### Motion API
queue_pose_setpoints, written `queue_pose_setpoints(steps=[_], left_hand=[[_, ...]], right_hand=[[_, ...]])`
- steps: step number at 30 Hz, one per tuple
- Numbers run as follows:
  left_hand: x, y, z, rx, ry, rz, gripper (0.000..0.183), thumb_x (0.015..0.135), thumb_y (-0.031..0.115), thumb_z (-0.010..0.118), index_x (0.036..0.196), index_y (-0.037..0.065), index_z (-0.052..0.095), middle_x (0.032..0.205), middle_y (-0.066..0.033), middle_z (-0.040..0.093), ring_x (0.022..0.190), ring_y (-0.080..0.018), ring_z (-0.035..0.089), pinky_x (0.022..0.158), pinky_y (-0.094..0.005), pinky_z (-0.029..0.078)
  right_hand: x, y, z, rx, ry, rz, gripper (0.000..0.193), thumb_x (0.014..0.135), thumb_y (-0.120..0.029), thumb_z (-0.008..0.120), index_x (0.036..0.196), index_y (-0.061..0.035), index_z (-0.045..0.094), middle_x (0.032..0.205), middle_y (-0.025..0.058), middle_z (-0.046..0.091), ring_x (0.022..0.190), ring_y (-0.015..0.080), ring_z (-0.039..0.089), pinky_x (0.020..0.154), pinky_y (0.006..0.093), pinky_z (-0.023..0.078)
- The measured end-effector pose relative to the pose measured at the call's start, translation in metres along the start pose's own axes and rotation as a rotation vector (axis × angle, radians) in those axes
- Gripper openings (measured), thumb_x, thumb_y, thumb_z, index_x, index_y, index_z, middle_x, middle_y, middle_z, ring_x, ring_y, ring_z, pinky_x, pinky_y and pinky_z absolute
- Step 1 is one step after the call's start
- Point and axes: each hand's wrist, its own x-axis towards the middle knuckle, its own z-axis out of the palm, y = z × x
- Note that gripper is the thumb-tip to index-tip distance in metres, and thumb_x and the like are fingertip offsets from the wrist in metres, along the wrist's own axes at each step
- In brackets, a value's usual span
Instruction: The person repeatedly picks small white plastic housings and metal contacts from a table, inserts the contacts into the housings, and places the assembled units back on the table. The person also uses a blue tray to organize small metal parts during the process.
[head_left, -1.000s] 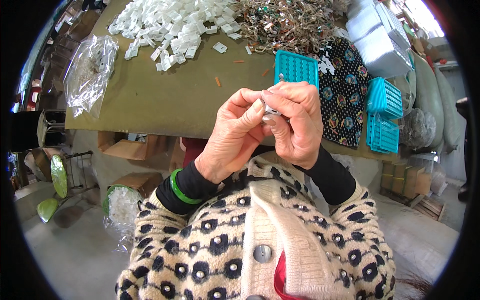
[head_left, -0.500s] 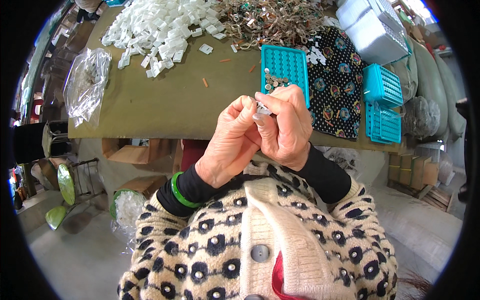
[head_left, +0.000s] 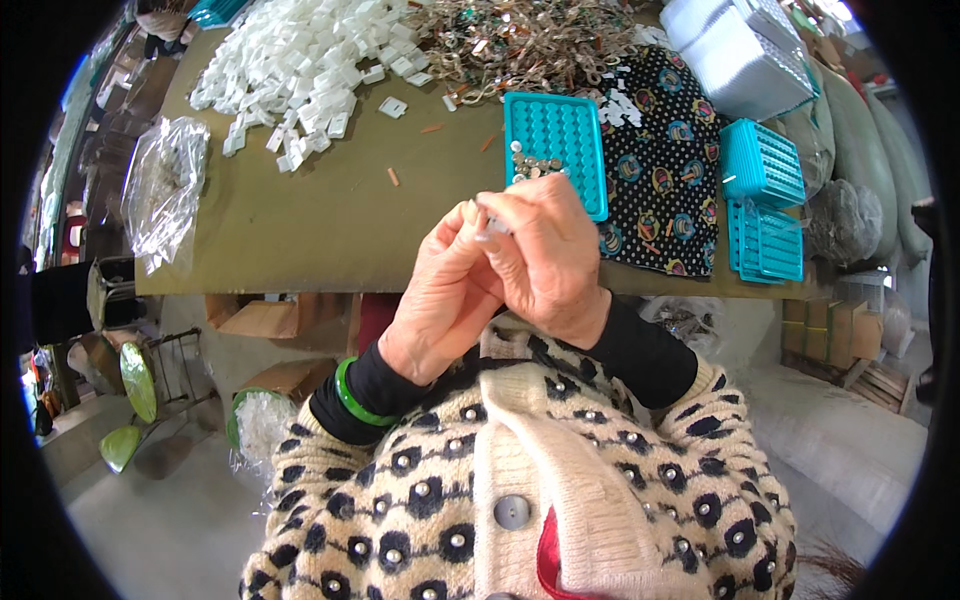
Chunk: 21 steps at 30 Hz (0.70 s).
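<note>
In front of my chest my two hands meet over the table's near part. A small white plastic piece (head_left: 497, 228) sits pinched between their fingertips, mostly covered by them. My left hand (head_left: 440, 290) grips it from the left with thumb and forefinger. My right hand (head_left: 552, 258) closes on it from the right, thumb below and fingers bent over the top. Just beyond the right hand lies a teal ridged tray (head_left: 560, 122), with several small round metal discs (head_left: 538, 166) in its near left corner.
White plastic pieces (head_left: 300, 75) are heaped at the far left, beside a tangle of brownish strips (head_left: 520, 45). A dark patterned cloth (head_left: 655, 190) lies right of the tray. Stacked teal trays (head_left: 762, 165) stand at the right edge, a clear plastic bag (head_left: 165, 190) at the left.
The whole view has shifted slightly. Both hands have moved a little left relative to the tray, and the right fingers now cover more of the white piece.
</note>
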Motion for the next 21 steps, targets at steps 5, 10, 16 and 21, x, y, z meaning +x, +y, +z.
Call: queue_pose_setpoints(steps=[5,10,16,21], left_hand=[[0.003,0.013,-0.014,0.042,-0.123,0.062,0.016,0.096,0.011,0.062,0.109,0.005,0.054,0.108,-0.0137,0.065,0.094,-0.0281,0.069,0.074,-0.0394,0.060],[0.009,0.020,-0.025,0.060,-0.118,0.069,0.017,0.096,0.009,0.060,0.112,0.005,0.055,0.107,-0.0156,0.063,0.092,-0.0280,0.068,0.072,-0.0392,0.061],[0.015,0.019,-0.036,0.032,-0.083,0.045,0.018,0.095,0.008,0.062,0.111,0.005,0.057,0.105,-0.0159,0.062,0.088,-0.0250,0.068,0.069,-0.0378,0.061],[0.017,0.021,-0.046,0.017,-0.067,0.020,0.019,0.094,0.009,0.063,0.111,0.005,0.057,0.104,-0.0156,0.063,0.084,-0.0240,0.067,0.068,-0.0359,0.060]], right_hand=[[0.002,0.012,-0.043,0.127,-0.191,0.131,0.026,0.088,-0.013,0.067,0.111,-0.0018,0.065,0.103,0.0136,0.057,0.087,0.0297,0.056,0.080,0.0391,0.047],[0.015,0.097,-0.067,-0.405,-0.148,0.148,0.015,0.087,0.000,0.060,0.102,0.0008,0.064,0.098,0.0133,0.057,0.089,0.0312,0.058,0.076,0.0383,0.049],[0.007,0.147,-0.059,-0.793,-0.408,0.109,0.029,0.079,-0.001,0.055,0.107,-0.0013,0.061,0.106,0.0086,0.056,0.096,0.0287,0.053,0.080,0.0407,0.043],[-0.012,0.112,-0.095,-0.425,-0.449,0.183,0.025,0.076,0.008,0.052,0.098,0.0014,0.061,0.103,0.0106,0.059,0.096,0.0284,0.057,0.084,0.0377,0.046]])
